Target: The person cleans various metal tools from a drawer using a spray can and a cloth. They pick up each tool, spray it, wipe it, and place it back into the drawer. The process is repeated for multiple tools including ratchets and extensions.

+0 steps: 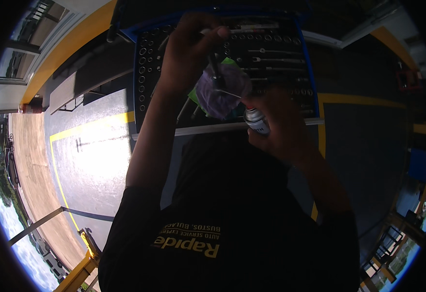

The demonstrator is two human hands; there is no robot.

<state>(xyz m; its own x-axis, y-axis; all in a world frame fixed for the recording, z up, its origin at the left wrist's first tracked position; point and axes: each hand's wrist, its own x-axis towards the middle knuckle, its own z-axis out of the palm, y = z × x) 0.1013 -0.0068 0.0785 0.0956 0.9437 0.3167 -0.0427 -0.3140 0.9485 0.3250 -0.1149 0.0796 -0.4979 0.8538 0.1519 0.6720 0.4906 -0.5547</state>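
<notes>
My left hand [191, 46] is raised over an open tool drawer, its fingers closed round a slim metal hand tool [214, 65]. The tool points down toward a crumpled purple cloth [230, 82]; its exact kind is hard to make out in the shade. In my right hand [283, 124] is a spray can [256, 119], tilted, with a red nozzle top. A thin straw runs from its nozzle to the lower end of the tool. The cloth, with green material showing at its edges, lies on the drawer's contents; I cannot tell whether the tool touches it.
The blue-sided drawer [313, 73] holds rows of sockets [143, 58] at the left and several ratchets and wrenches [276, 60] at the right. Its pale front edge [213, 128] runs close to my body. A dark bench [89, 82] stands left, and yellow lines mark the grey floor [96, 160].
</notes>
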